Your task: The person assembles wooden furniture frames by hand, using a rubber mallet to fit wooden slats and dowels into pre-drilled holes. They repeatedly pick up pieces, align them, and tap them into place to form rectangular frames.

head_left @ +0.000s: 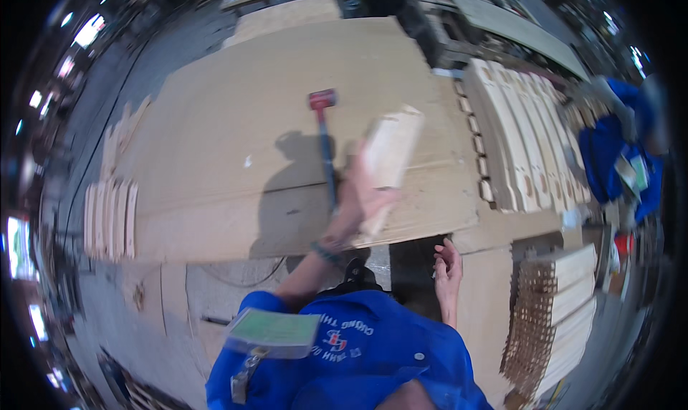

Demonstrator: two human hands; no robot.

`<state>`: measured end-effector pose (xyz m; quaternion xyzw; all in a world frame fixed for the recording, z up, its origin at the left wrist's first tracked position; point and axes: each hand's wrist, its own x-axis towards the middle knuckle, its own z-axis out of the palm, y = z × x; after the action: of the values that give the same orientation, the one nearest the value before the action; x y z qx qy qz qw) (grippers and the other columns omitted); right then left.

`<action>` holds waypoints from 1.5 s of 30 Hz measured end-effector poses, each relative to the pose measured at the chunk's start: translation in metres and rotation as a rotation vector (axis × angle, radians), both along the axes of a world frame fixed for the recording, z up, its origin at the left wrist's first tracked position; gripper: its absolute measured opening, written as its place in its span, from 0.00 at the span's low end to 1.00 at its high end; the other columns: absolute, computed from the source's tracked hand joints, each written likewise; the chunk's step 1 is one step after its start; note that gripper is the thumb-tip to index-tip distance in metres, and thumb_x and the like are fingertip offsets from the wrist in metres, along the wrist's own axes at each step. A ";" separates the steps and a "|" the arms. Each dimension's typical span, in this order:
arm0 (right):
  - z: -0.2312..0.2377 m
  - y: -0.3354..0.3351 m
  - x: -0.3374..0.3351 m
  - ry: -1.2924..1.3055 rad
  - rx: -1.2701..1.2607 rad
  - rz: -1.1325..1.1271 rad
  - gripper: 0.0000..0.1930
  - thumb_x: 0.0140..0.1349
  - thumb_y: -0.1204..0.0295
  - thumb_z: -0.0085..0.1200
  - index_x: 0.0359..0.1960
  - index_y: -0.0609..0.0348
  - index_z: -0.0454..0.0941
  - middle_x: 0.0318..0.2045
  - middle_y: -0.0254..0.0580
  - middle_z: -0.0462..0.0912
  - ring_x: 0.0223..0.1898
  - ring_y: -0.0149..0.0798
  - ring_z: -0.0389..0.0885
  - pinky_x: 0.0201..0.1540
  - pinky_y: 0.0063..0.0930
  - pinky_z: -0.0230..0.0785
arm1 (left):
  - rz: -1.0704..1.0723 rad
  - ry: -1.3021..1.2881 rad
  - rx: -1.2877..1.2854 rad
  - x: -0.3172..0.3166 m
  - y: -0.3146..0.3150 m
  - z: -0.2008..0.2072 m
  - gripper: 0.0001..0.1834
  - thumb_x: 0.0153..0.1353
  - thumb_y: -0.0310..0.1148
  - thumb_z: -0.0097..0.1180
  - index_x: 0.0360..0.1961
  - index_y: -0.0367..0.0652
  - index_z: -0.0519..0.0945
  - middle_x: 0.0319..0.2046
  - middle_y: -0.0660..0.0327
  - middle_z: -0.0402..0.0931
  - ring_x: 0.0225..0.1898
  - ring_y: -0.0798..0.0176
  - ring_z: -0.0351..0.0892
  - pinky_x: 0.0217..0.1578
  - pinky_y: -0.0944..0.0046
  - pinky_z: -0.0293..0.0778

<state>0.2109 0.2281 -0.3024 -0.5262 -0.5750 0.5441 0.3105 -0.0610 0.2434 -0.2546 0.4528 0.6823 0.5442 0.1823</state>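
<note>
My left hand (364, 189) is closed around a short, pale wooden board (394, 148), held tilted over the cardboard-covered table (215, 123). Motion blurs both hand and board a little. A mallet (326, 148) with a red head and dark handle lies on the table, just left of the board. My right hand (448, 267) hangs by the table's near edge, its fingers loosely bent and apart, with nothing visible in them.
Long wooden pieces with slots (512, 134) lie side by side at the right. Nearer, slatted wooden parts (552, 317) form a stack. More wood strips (111, 220) stand at the table's left edge. A person in blue (620, 152) is at the far right.
</note>
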 end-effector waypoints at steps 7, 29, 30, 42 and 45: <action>0.013 -0.014 0.044 -0.092 0.080 -0.212 0.17 0.64 0.79 0.42 0.55 0.59 0.69 0.43 0.40 0.78 0.45 0.32 0.76 0.49 0.25 0.68 | 0.190 0.143 -0.407 -0.144 -0.115 -0.009 0.33 0.57 0.36 0.59 0.60 0.33 0.61 0.51 0.50 0.71 0.52 0.54 0.70 0.52 0.59 0.66; 0.038 -0.137 0.324 -0.520 0.403 -1.394 0.18 0.57 0.77 0.48 0.52 0.60 0.71 0.45 0.47 0.76 0.46 0.43 0.75 0.47 0.34 0.68 | -0.947 0.422 0.110 0.343 0.054 0.056 0.50 0.49 0.38 0.67 0.67 0.37 0.50 0.66 0.46 0.52 0.67 0.49 0.52 0.65 0.56 0.50; 0.037 -0.152 0.337 -0.638 0.406 -1.437 0.19 0.57 0.77 0.49 0.53 0.61 0.70 0.47 0.49 0.75 0.49 0.45 0.74 0.50 0.35 0.67 | -1.127 0.388 0.104 0.388 0.052 0.048 0.52 0.46 0.39 0.68 0.67 0.36 0.49 0.65 0.44 0.52 0.67 0.47 0.51 0.65 0.56 0.50; 0.061 -0.155 0.455 -1.000 0.408 -1.354 0.51 0.43 0.57 0.69 0.66 0.62 0.51 0.60 0.58 0.62 0.62 0.53 0.61 0.64 0.41 0.54 | -1.152 0.716 0.143 0.577 0.029 0.036 0.65 0.40 0.51 0.70 0.69 0.41 0.37 0.61 0.40 0.58 0.64 0.36 0.52 0.64 0.39 0.39; 0.061 -0.143 0.463 -0.935 0.359 -1.343 0.52 0.43 0.57 0.70 0.66 0.62 0.50 0.58 0.58 0.65 0.59 0.53 0.63 0.62 0.42 0.56 | -1.145 0.641 0.182 0.582 0.031 0.032 0.65 0.40 0.50 0.70 0.69 0.41 0.37 0.60 0.39 0.58 0.64 0.36 0.53 0.65 0.40 0.39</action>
<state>0.6742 0.0847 -0.2418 -0.8709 -0.2867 -0.1305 0.3771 0.5208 0.2741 -0.2230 0.8972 0.3055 0.2552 0.1915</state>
